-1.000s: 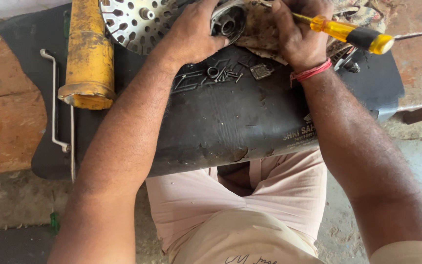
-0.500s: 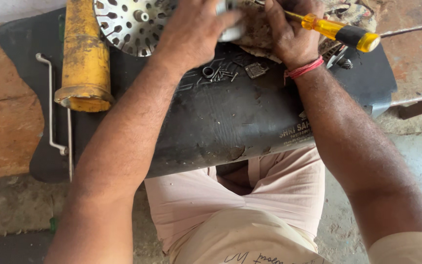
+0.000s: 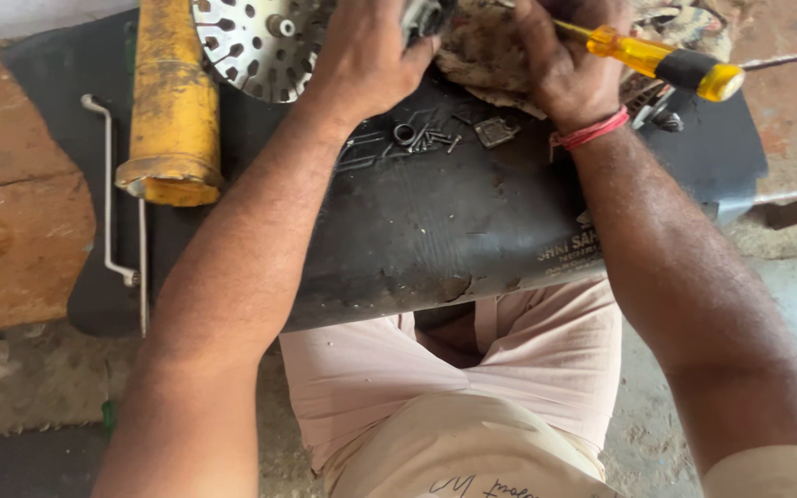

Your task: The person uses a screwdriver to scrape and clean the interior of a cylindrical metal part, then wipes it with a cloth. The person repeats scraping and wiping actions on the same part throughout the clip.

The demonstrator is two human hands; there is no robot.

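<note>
We see one yellow screwdriver (image 3: 657, 61) far on the right, lying long from left to right, its black-banded end pointing right. Our right hand (image 3: 565, 65) is closed tight around it, over a dirty rag (image 3: 481, 65). Our left hand (image 3: 366, 60) grips one dark metal part (image 3: 424, 14) beside one round holed disc (image 3: 251, 46).

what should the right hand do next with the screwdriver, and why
Probably keep the tip seated and turn it. The right hand grips the yellow screwdriver angled into the part over the dirty rag, while the left hand braces that part; loose small hardware lies on the black mat.
</note>
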